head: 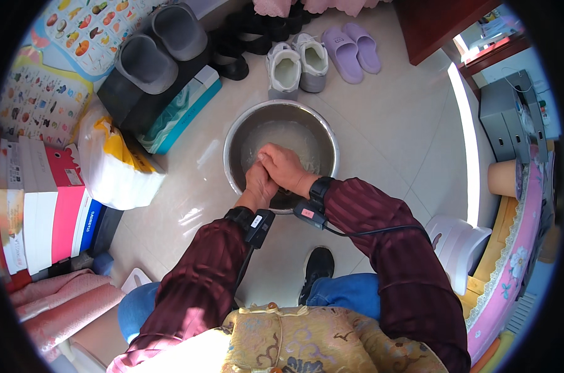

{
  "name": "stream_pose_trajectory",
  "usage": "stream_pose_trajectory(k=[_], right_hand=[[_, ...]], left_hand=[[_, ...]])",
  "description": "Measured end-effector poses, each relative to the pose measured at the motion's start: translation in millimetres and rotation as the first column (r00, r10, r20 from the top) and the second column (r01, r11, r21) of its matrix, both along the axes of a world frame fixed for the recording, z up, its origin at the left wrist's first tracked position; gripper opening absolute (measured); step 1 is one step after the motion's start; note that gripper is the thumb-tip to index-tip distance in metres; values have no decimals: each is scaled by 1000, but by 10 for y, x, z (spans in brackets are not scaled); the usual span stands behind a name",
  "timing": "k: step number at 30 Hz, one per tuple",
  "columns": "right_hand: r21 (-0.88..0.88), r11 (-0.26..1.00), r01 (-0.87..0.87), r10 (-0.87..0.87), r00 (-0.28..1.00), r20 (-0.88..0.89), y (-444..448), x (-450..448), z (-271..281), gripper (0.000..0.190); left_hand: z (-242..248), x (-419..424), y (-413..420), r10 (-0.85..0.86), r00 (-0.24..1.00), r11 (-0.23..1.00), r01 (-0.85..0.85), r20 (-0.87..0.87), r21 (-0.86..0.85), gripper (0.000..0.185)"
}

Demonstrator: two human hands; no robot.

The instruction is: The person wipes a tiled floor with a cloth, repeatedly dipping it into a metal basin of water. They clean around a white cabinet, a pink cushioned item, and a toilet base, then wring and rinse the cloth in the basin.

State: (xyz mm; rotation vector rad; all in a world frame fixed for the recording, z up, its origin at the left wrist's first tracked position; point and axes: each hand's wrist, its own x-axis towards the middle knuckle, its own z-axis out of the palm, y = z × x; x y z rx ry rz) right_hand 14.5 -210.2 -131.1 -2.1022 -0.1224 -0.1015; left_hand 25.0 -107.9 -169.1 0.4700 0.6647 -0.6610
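Observation:
A round stainless-steel basin (pixel 228 156) stands on the tiled floor before me, with cloudy water (pixel 282 132) in it. My left hand (pixel 258 185) and my right hand (pixel 285 167) are pressed together over the basin's near half, fingers curled. The right hand lies partly over the left. Whatever may be between the palms is hidden. A pale, blurred patch (pixel 308 163) shows in the water just beyond my right hand. Each wrist wears a black strap with a small cabled device.
Beyond the basin are white sneakers (pixel 284 74) and lilac slippers (pixel 347 53). Shoe boxes (pixel 67 205), a white plastic bag (pixel 119 172) and a teal-sided box (pixel 184 112) line the left. At right are a white plastic stool (pixel 454 247) and a cylindrical tan container (pixel 502 178).

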Motion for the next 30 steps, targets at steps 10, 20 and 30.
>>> stream_pose_trajectory(k=[10,20,30], right_hand=[[-81,995,64,-68,996,-49,4,-76,-82,19],[-409,883,230,-310,941,-139,-267,189,-175,21],[-417,890,183,-254,960,-120,-271,236,-324,24]], left_hand=[[109,28,64,31,997,992,-39,65,117,33],[147,-12,-17,-160,976,980,139,148,139,41],[166,48,52,-149,988,978,140,44,158,25]])
